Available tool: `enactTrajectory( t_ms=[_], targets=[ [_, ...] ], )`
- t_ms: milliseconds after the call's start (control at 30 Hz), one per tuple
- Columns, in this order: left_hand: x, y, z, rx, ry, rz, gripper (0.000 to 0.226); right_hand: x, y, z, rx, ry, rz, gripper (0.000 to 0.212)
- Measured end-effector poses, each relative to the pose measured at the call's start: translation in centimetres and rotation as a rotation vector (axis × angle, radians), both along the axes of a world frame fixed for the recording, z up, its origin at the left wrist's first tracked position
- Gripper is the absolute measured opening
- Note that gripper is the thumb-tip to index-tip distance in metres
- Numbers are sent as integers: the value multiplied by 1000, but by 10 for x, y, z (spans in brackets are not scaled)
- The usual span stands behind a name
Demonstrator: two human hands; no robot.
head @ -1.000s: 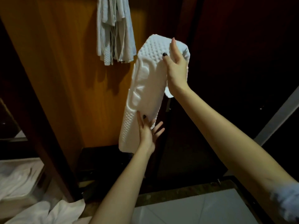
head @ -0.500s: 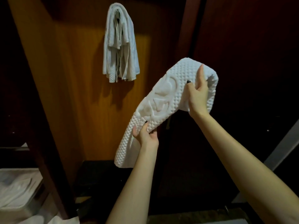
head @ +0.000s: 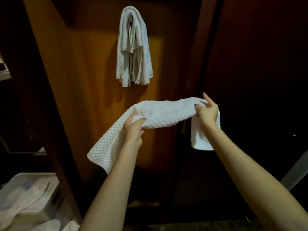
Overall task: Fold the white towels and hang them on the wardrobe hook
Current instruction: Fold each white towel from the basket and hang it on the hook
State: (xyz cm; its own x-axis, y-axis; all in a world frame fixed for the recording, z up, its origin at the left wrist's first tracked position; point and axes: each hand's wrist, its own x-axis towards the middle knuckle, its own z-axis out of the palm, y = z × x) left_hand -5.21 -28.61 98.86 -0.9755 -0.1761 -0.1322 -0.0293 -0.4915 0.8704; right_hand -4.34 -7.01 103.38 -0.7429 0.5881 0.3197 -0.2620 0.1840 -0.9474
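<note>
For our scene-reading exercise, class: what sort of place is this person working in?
Likely a bedroom or hotel room, at a wooden wardrobe: folded towels hang from a hook on its panel, and white linen lies heaped lower left.

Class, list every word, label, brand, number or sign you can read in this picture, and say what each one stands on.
None can be read.
The towel, gripped by the left hand and right hand, shows only a waffle weave, with no letters to make out.
The hung towels and the wardrobe panel show no label, number or sign.
</note>
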Motion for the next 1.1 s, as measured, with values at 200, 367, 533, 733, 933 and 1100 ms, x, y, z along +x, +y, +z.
enactTrajectory(
  t_ms=[200, 367, 533, 733, 933, 1100],
  targets=[
    [-26, -59, 5, -193, -47, -16, 53, -14, -50, -25, -214, 24, 16, 51],
    [-63, -106, 3, -409, -252, -24, 40, -19, -95, -45, -664, -53, 99, 56],
    [-71, -140, -20, -100, -75, 223, 38, -16, -141, -81, -569, -57, -43, 53],
    [-68, -154, -19, -162, 206, 253, 69, -20, -156, -83, -266, 21, -129, 47],
    [-97, -158, 29, -31, 227, 165, 56, -42, -142, -27, -90, 67, -145, 51],
    [-127, -160, 83, -62, 396, 176, 53, -62, -131, 32, 14, 245, -134, 50]
  ],
)
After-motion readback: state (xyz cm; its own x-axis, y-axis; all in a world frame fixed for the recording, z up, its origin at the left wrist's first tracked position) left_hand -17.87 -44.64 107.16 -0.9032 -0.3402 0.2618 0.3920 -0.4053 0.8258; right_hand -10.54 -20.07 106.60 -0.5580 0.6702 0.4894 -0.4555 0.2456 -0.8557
